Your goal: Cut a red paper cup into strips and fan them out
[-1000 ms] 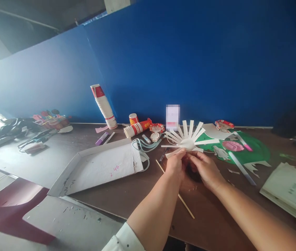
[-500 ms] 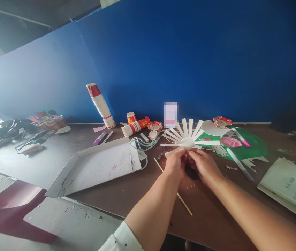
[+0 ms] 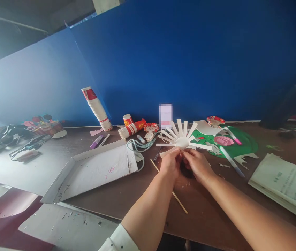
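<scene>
A white paper cup cut into strips fans out above the table, its strips spread round a round base. My left hand grips its lower edge from the left, thumb on top. From the right, my right hand pinches the same edge, close to the left fingertips. Part of the fingers is hidden under the cup. Below my left forearm lies a thin wooden stick. Just right of the cup is a green sheet with a pink scalloped piece and markers on it.
A tall leaning stack of paper cups stands before the blue partition. More red cups lie beside it. A shallow white cardboard box sits left, near a coiled cable. An open book is at right.
The whole view has shifted slightly, so things appear a little further left. Both hands keep the same hold on the cut paper cup.
</scene>
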Demonstrator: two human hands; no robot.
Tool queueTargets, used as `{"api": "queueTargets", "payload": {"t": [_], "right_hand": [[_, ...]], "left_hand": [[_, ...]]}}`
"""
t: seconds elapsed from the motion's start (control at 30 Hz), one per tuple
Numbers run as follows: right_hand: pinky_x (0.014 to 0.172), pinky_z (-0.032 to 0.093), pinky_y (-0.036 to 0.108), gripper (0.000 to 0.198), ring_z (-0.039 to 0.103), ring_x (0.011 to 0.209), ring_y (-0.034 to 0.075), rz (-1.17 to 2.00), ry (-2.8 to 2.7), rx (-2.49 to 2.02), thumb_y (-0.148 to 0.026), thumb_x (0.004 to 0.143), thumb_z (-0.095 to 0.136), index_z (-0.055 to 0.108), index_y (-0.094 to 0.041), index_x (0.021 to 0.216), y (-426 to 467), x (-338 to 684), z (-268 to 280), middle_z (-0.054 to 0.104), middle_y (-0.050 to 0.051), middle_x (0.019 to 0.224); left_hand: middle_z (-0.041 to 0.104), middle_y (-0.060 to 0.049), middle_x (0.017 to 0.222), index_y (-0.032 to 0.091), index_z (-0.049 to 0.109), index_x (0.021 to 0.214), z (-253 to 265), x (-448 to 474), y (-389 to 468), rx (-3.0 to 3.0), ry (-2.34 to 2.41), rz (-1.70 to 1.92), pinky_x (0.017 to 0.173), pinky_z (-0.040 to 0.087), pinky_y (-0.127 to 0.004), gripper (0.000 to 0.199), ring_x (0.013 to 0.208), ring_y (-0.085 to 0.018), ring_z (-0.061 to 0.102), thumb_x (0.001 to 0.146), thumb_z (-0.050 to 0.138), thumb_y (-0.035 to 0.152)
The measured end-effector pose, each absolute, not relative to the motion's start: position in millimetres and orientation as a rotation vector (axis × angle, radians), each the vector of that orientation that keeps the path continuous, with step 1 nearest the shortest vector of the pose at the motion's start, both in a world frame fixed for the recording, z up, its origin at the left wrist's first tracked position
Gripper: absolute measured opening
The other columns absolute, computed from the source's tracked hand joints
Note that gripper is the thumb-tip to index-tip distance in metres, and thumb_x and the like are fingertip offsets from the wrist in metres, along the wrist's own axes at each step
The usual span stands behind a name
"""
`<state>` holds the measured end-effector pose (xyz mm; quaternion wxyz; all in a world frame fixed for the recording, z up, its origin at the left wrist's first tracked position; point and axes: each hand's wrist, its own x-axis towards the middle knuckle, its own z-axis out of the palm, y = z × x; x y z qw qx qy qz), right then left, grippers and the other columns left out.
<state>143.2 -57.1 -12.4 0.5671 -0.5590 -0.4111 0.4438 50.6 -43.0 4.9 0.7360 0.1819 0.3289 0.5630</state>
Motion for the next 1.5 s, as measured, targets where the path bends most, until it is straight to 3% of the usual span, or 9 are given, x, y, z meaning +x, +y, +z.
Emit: {"api": "queueTargets", "payload": {"t": [0.27, 0.5, 0.7, 0.87, 1.17, 1.33, 1.5], "right_hand": [[0.045, 0.035, 0.026, 0.030, 0.049, 0.052, 0.014, 1.135, -0.861, -1.180, -0.038, 0.067, 0.070, 0.063, -0.023, 0.092, -55.2, 147.6, -1.1, 0.059, -0.002, 0.063], [0.042, 0.029, 0.023, 0.028, 0.039, 0.049, 0.009, 1.206, -0.744, -1.083, -0.039, 0.061, 0.080, 0.062, -0.021, 0.072, -54.2, 155.1, 5.2, 0.047, -0.006, 0.053], [0.038, 0.027, 0.020, 0.030, 0.035, 0.047, 0.006, 1.280, -0.633, -0.989, -0.036, 0.058, 0.085, 0.064, -0.020, 0.072, -53.9, 154.6, 6.4, 0.046, -0.007, 0.055], [0.037, 0.027, 0.016, 0.033, 0.033, 0.047, 0.003, 1.365, -0.590, -0.885, -0.031, 0.055, 0.088, 0.061, -0.018, 0.067, -54.1, 156.4, 8.3, 0.046, -0.007, 0.059], [0.037, 0.029, 0.014, 0.030, 0.037, 0.048, 0.003, 1.383, -0.591, -0.897, -0.032, 0.057, 0.087, 0.065, -0.019, 0.073, -54.8, 157.8, 10.4, 0.051, -0.007, 0.063], [0.043, 0.038, 0.018, 0.029, 0.046, 0.053, 0.007, 1.368, -0.642, -0.982, -0.023, 0.055, 0.087, 0.069, -0.021, 0.078, -59.8, 153.6, 13.5, 0.056, -0.005, 0.062], [0.041, 0.036, 0.021, 0.025, 0.035, 0.044, 0.005, 1.402, -0.603, -0.942, -0.024, 0.055, 0.085, 0.065, -0.020, 0.068, -59.5, 152.7, 13.6, 0.045, -0.008, 0.050]], "left_hand": [[0.061, -0.002, 0.069, 0.011, 0.066, 0.075, 2.6, 46.7, -35.4, 0.384, 0.818, 1.287, 0.057, 0.041, -0.019, 0.018, 0.060, -0.007, 0.053, 0.064, 0.078, 0.019], [0.059, -0.001, 0.063, 0.013, 0.067, 0.069, -2.9, 49.9, -36.2, 0.670, 0.906, 1.264, 0.053, 0.035, -0.023, 0.026, 0.052, -0.008, 0.046, 0.055, 0.084, 0.027], [0.059, 0.000, 0.063, 0.013, 0.068, 0.070, -2.7, 49.1, -35.1, 0.698, 0.850, 1.241, 0.055, 0.036, -0.024, 0.033, 0.053, -0.008, 0.046, 0.050, 0.085, 0.031], [0.059, 0.000, 0.065, 0.013, 0.064, 0.067, 4.6, 48.5, -38.2, 0.666, 0.780, 1.298, 0.059, 0.037, -0.023, 0.033, 0.059, -0.008, 0.050, 0.045, 0.087, 0.024], [0.060, -0.001, 0.069, 0.012, 0.066, 0.070, 13.2, 47.3, -42.5, 0.618, 0.742, 1.283, 0.060, 0.038, -0.022, 0.026, 0.060, -0.008, 0.051, 0.049, 0.081, 0.018], [0.060, -0.001, 0.067, 0.012, 0.066, 0.067, 12.4, 46.8, -42.4, 0.665, 0.825, 1.274, 0.059, 0.038, -0.023, 0.019, 0.059, -0.008, 0.049, 0.053, 0.077, 0.018], [0.061, -0.001, 0.067, 0.013, 0.066, 0.070, 14.8, 48.0, -45.0, 0.741, 0.770, 1.248, 0.059, 0.039, -0.023, 0.019, 0.060, -0.010, 0.052, 0.056, 0.077, 0.020]]}}
